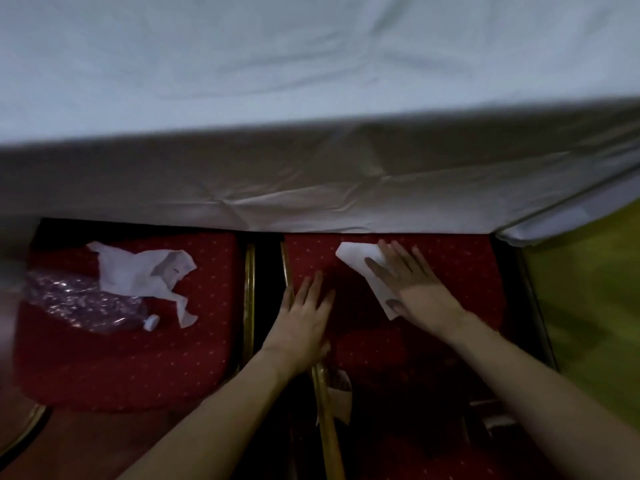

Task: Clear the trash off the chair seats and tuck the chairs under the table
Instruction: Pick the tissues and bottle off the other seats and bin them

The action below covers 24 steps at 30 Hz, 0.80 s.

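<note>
Two red dotted chair seats stand side by side against the table's edge. On the right seat (460,268) lies a white paper napkin (356,259), and my right hand (412,289) rests flat on it with fingers spread. My left hand (304,313) lies flat and open on the same seat's left edge, holding nothing. The left seat (145,358) carries a crumpled white paper (138,271) and a crushed clear plastic bottle (79,303) with a white cap. Both lie apart from my hands.
The table (311,81) is covered by a white cloth that hangs over the seats' far edges. Gold metal chair frames (249,271) run between the seats. Another scrap of white paper (337,396) lies near the gold frame below my left wrist. Greenish floor (588,289) shows at right.
</note>
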Each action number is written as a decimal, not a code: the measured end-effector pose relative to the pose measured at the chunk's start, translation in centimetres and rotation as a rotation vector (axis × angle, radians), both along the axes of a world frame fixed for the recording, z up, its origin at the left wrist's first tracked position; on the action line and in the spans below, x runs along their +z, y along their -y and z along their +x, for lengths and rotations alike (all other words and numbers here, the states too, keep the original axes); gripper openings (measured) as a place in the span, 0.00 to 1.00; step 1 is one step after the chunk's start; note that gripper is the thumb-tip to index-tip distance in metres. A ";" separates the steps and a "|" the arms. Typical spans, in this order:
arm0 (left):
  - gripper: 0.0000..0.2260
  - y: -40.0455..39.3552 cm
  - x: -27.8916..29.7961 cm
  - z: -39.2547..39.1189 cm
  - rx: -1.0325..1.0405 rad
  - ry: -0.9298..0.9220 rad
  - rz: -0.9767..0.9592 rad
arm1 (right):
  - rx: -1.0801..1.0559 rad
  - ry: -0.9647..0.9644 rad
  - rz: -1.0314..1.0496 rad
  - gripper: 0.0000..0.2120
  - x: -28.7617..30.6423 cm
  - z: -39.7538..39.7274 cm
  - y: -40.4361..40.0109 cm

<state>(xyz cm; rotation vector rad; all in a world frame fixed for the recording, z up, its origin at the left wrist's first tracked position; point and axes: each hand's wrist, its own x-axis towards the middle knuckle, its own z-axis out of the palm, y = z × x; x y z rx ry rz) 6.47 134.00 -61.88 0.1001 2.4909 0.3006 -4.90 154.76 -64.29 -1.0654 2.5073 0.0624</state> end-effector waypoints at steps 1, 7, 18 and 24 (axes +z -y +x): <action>0.39 -0.3 -1.2 -0.8 -0.012 -0.008 -0.008 | 0.065 -0.006 0.030 0.46 -0.9 -1.1 -0.2; 0.39 -1.3 -3.9 -0.6 0.025 -0.021 0.046 | -0.031 0.189 -0.005 0.40 -2.6 -3.2 -0.7; 0.33 3.9 -2.6 2.5 -0.039 -0.070 -0.041 | -0.141 0.045 -0.320 0.25 -3.8 3.8 2.7; 0.32 14.3 -0.4 5.3 0.058 -0.219 -0.161 | -0.148 0.052 -0.388 0.10 -2.0 6.9 11.8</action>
